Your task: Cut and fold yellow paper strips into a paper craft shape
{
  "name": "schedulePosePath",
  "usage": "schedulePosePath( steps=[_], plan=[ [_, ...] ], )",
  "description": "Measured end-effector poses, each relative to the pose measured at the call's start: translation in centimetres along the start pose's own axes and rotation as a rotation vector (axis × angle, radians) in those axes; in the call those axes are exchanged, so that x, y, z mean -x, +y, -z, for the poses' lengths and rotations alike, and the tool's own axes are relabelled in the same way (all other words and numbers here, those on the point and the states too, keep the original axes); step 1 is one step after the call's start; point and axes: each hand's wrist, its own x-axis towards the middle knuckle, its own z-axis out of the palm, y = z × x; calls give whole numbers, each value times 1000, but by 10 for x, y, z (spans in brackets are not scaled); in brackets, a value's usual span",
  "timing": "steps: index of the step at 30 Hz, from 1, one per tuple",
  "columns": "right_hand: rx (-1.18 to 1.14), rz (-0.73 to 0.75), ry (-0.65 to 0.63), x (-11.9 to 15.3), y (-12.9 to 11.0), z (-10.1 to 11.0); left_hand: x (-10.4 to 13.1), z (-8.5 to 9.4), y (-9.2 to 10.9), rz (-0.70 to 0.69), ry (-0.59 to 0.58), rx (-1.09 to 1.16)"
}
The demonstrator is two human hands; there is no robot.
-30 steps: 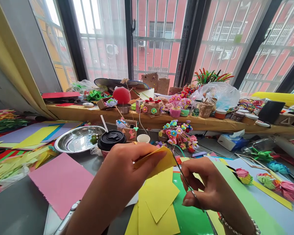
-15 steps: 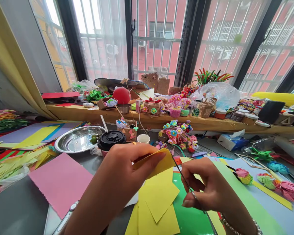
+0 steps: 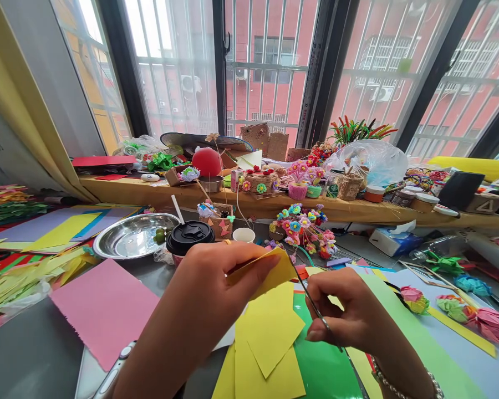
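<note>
My left hand [image 3: 216, 285] pinches a folded piece of yellow paper [image 3: 283, 270] between thumb and fingers, raised above the table. Thin metal scissors [image 3: 314, 303] are in my right hand [image 3: 353, 313], its fingers closed around the handle. Their narrow blades, seen edge-on, meet the right edge of the yellow paper. Below both hands lie overlapping yellow paper sheets [image 3: 270, 338] on a shiny green sheet [image 3: 326, 360]. The far side of the held paper is hidden behind my left fingers.
Left of my arm lie pink paper [image 3: 103, 305], a steel plate [image 3: 125, 244] with small green fruits, and a black-lidded cup [image 3: 190, 235]. A paper cup [image 3: 243, 236] and crocheted flowers [image 3: 301, 224] stand ahead. Paper flowers [image 3: 488, 322] lie right. Crafts crowd the windowsill [image 3: 249, 208].
The scissors and my right hand have shifted slightly, and the blades now sit a little differently at the paper's edge. My left hand keeps its grip on the yellow paper.
</note>
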Motion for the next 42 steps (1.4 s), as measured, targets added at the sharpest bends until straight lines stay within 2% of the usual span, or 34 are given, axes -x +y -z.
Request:
schedulePosePath(
  steps=[14, 19, 26, 36, 42],
  plan=[
    [40, 6, 31, -1, 1, 0, 0, -5, -7, 23, 28, 3],
    [40, 15, 46, 1, 2, 3, 0, -1, -1, 41, 12, 69],
    [53, 17, -20, 0, -2, 2, -1, 3, 4, 38, 22, 51],
    [42, 11, -43, 2, 1, 1, -1, 3, 3, 59, 13, 13],
    [21, 6, -56, 0, 0, 1, 0, 1, 2, 49, 47, 14]
  ],
)
